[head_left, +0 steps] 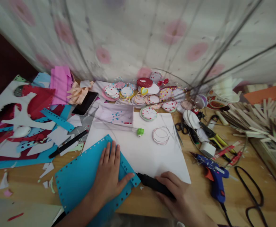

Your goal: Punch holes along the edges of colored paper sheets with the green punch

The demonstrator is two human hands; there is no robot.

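Blue felt (81, 175) with holes punched along its edges lies on the wooden table, partly over a white sheet (152, 154). My left hand (109, 171) rests flat on the felt, fingers stretched forward and thumb out to the right, near a narrow folded or cut strip (128, 168). My right hand (175, 192) is wrapped round a black-handled tool (154, 184). The tool's tip points left and meets the right corner of the felt; its exact shape is hard to make out.
Felt scraps (41, 104) and a phone (85, 103) lie left. Behind the sheet are a pale tray (116, 115) and decorated discs (149, 113). A blue glue gun (215, 179), pliers (218, 142), scissors (181, 127) and wooden sticks (253, 116) lie right.
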